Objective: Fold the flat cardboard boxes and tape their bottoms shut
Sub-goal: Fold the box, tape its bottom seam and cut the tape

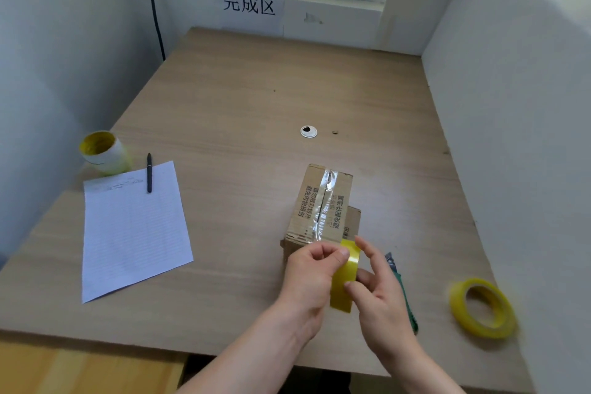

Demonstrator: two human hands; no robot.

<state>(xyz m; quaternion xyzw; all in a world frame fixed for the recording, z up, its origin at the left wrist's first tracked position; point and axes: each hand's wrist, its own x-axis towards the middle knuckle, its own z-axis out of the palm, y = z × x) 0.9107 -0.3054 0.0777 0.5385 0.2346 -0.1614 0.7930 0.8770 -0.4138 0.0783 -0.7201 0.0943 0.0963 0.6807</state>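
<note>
A small folded cardboard box point(323, 201) stands on the wooden table point(240, 125), bottom flaps up, with a clear strip of tape running along their seam. Just in front of it my left hand point(308, 272) pinches the upper end of a loose yellow tape strip point(344, 275) between thumb and fingers. My right hand point(379, 291) holds the same strip from the right, thumb on its lower part, fingers spread. A green-handled tool point(404, 291) lies partly hidden behind my right hand; I cannot tell what it is.
A yellow tape roll point(483, 307) lies at the right near the white partition point(511, 105). A lined paper sheet point(131, 233) with a black pen point(149, 173) lies at the left, beside a stack of tape rolls point(104, 152). A cable grommet point(308, 131) sits mid-table.
</note>
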